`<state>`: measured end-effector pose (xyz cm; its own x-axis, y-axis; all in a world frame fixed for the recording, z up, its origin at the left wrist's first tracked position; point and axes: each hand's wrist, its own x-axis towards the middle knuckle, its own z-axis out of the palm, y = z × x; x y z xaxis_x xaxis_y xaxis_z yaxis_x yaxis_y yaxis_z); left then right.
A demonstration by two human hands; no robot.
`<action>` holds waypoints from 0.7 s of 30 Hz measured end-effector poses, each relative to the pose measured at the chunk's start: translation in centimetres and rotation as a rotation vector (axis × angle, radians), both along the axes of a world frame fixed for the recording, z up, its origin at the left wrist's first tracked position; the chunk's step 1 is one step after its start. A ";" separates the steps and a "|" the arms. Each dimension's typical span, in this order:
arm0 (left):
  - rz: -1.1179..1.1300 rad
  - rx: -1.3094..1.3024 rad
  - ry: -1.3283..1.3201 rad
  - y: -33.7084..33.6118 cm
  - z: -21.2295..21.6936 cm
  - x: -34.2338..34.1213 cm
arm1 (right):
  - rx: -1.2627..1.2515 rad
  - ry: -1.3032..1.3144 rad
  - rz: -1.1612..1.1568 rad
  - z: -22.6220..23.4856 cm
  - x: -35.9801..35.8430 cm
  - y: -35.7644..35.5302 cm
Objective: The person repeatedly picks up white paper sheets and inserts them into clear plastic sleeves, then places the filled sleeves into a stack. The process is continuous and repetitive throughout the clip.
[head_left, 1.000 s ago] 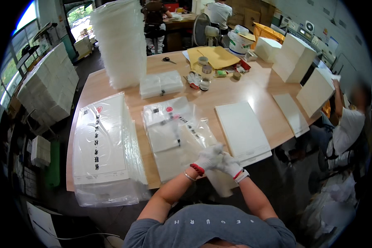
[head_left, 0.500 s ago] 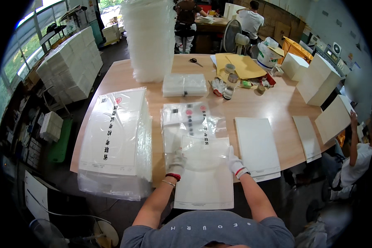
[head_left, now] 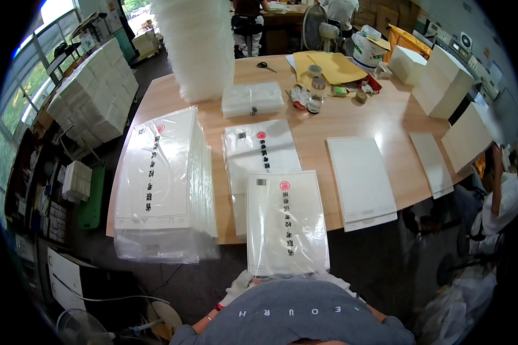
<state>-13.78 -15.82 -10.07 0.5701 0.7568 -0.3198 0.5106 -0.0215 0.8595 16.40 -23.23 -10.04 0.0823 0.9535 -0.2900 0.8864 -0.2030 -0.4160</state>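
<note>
A clear plastic bag point(head_left: 309, 201) with printed lettering and a red round mark encloses a stack of off-white paper sheets point(head_left: 265, 230). This packet overhangs the table's near edge, its lower end close to my body. My left hand point(head_left: 237, 287), in a white glove, is closed at the bag's lower left corner. At the lower right corner my right hand point(head_left: 335, 280), also gloved, holds the bag, mostly hidden behind my shirt. More flat printed bags point(head_left: 236, 158) lie under and beyond the packet.
Filled bags form a tall stack point(head_left: 155, 172) on the left. Right of the packet lie paper stacks point(head_left: 361, 178) and a narrower pile point(head_left: 431, 164). Farther back are folded plastic point(head_left: 252, 99), scissors point(head_left: 265, 66), a jar point(head_left: 315, 102) and a tower of plastic point(head_left: 195, 52) on the table point(head_left: 213, 129).
The paper sheets have gone into the bag, whose lettering now lies over them. Both hands have drawn back toward my body, to the bag's near end.
</note>
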 end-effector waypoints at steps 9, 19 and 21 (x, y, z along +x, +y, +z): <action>0.236 0.247 -0.200 0.6 0.3 -0.1 | -0.121 0.900 -0.209 0.2 1.5 -6.3; 0.039 1.019 -0.385 5.1 15.2 -0.9 | 0.107 1.859 -0.481 5.2 -8.2 7.4; 0.238 1.052 -0.869 5.6 15.7 -3.4 | 0.194 1.846 -0.279 8.6 -11.1 11.4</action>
<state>-17.22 -10.26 5.58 0.1149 0.5243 0.8438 -0.0924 -0.8401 0.5345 5.27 -11.79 -1.47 -0.0283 0.9958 -0.0869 -0.6926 -0.0822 -0.7166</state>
